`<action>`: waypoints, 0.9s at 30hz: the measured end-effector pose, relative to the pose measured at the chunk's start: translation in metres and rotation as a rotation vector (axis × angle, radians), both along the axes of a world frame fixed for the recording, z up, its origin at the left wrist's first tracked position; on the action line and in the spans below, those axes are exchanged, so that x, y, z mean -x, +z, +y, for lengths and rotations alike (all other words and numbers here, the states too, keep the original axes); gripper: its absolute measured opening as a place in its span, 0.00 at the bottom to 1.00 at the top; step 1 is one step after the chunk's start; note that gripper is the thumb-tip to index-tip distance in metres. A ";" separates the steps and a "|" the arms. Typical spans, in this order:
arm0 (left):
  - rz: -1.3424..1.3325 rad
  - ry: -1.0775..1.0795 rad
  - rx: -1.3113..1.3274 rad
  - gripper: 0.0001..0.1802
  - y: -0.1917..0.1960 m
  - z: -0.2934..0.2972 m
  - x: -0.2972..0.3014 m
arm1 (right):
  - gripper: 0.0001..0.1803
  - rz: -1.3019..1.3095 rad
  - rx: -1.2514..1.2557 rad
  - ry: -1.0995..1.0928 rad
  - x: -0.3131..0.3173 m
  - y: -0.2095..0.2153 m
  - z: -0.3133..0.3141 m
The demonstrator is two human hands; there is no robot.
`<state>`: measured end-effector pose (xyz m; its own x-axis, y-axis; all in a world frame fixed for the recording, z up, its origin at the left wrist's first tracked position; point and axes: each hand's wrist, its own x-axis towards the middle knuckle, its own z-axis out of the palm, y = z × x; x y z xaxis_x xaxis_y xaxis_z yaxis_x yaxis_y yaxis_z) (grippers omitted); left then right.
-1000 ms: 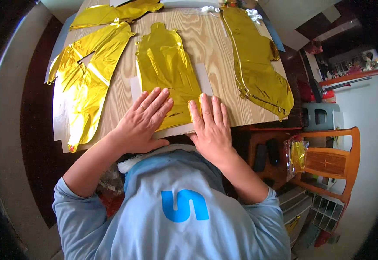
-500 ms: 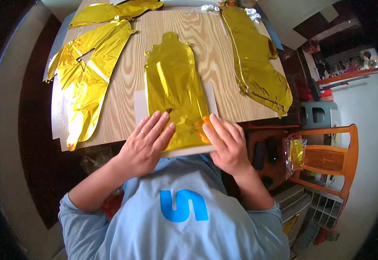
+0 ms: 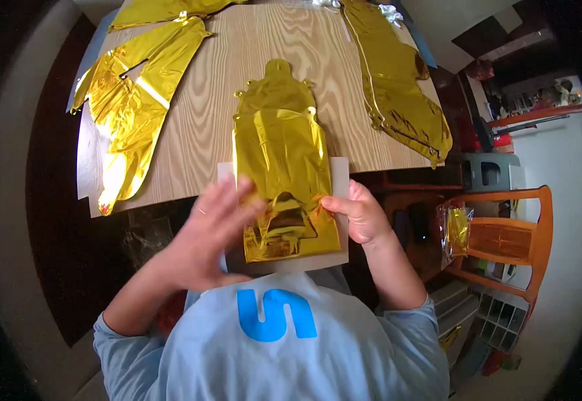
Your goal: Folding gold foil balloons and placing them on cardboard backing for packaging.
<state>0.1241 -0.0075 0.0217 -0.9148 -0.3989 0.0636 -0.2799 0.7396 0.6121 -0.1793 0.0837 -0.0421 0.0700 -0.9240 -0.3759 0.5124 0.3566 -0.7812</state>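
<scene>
At the near edge of the light wooden table, a flat crinkled gold foil balloon lies on a pale card sheet, long axis running straight away from the person, near end overhanging w/ the card. Right hand pinches the balloon's right edge; left hand is spread open on its left side (blurred, no grip seen), both about equally near. More gold foil pieces lie left of it, well apart.

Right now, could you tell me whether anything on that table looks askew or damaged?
Yes: the gold foil balloon on its pale backing card overhangs the table edge, its lower part creased and crumpled between both hands.
</scene>
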 end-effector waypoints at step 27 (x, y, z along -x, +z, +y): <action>0.526 0.514 -0.719 0.47 -0.012 -0.004 0.015 | 0.31 0.434 0.388 -0.171 -0.020 0.053 -0.008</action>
